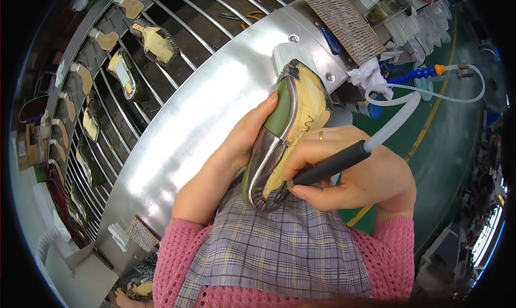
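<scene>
My left hand [231, 152] grips an unfinished shoe [285, 130] from its left side, sole up. The shoe has a green and silver upper pulled over a yellow insole. My right hand [349, 179] holds a black pen-like tool [328, 165] with a white hose [398, 120] at its back end. The tool's tip touches the yellow sole near the lower end of the shoe. Both forearms wear pink knit sleeves, and a plaid apron [279, 249] lies below the shoe.
A curved shiny metal counter [193, 125] runs behind the shoe. Beyond it a wire rack conveyor [129, 66] carries several similar unfinished shoes. A rough abrasive strip [344, 20], a white rag [371, 74] and a blue-jointed nozzle [414, 74] sit at the upper right. The floor is green.
</scene>
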{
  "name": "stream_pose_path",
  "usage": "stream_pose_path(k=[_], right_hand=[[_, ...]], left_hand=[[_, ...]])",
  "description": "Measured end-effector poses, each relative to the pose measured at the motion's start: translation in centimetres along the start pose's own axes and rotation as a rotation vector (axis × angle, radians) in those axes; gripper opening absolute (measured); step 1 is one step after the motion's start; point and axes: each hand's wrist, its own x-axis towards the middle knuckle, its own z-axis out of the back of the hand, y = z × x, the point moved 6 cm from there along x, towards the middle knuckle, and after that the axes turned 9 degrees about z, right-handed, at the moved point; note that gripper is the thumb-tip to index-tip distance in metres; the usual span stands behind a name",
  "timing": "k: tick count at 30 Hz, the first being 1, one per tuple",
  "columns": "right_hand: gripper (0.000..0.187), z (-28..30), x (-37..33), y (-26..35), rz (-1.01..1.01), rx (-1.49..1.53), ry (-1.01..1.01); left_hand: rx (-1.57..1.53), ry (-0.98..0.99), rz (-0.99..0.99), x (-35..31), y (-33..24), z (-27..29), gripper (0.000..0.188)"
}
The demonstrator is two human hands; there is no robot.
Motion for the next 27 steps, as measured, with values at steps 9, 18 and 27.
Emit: stream_pose_path(k=[9,18,27], right_hand=[[0.015,2.1,0.4,-0.2,0.135,-0.232,-0.032],[0.012,5.2,-2.3,-0.1,0.060,-0.363,-0.521],[0.015,5.1,-5.1,-1.0,0.159,-0.233,-0.541]], left_hand=[[-0.137,0.162,0.164,1.3,1.7,-0.3,0.049],[-0.161,0.038,0.038,1.0,0.8,-0.5,0.048],[-0.181,0.066,-0.033,1.2,-0.6,1.0,0.049]])
